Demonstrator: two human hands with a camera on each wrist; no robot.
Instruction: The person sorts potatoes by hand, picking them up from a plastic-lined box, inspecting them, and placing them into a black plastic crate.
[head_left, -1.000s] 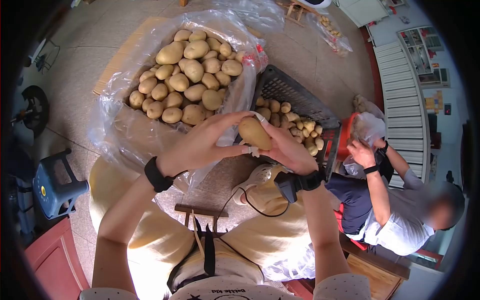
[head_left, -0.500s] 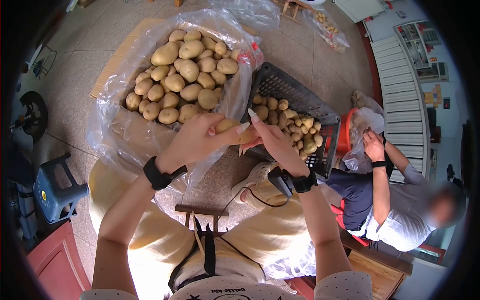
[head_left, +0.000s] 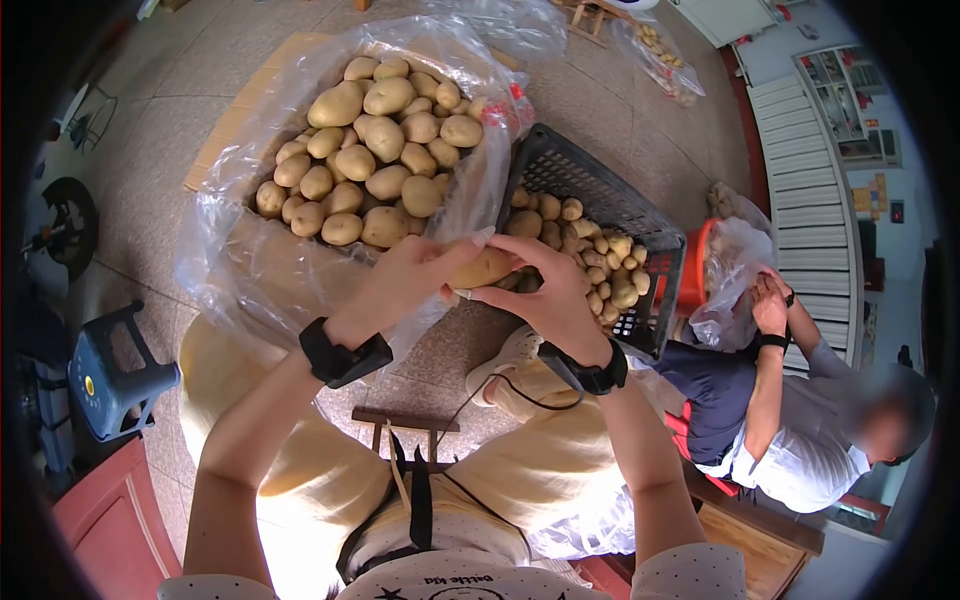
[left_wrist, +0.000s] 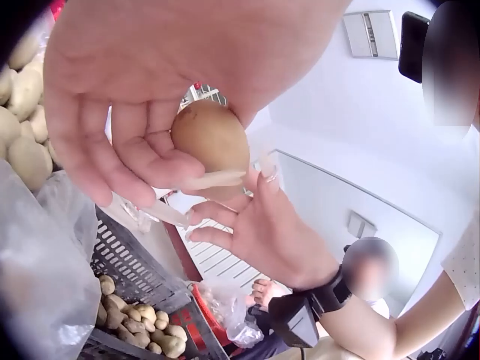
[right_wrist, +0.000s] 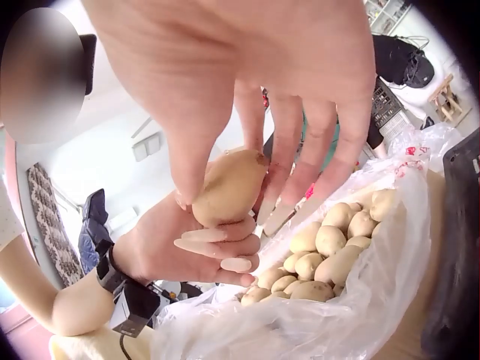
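One potato [head_left: 484, 268] lies sideways between my two hands, above the gap between the bag-lined box and the black crate. My left hand [head_left: 398, 282] grips its left end, with fingers curled around it in the left wrist view. On the other end, my right hand [head_left: 552, 292] pinches with thumb and fingers; the right wrist view shows the thumb against the potato [right_wrist: 229, 189]. Both hands have long pale nails. Beyond the left hand, a clear plastic bag [head_left: 262, 290] lines a box heaped with larger potatoes [head_left: 384, 138].
A black plastic crate [head_left: 590, 180] with smaller potatoes [head_left: 600, 265] stands beyond my right hand. To the right, another person [head_left: 790, 420] sits by a red bucket [head_left: 694, 268], hands at a plastic bag [head_left: 735, 300]. At the left is a blue stool [head_left: 118, 370].
The potato was upright between my hands, then turned sideways and shifted slightly left. My right fingers have closed in on its end. The other person's hands have come together at the plastic bag.
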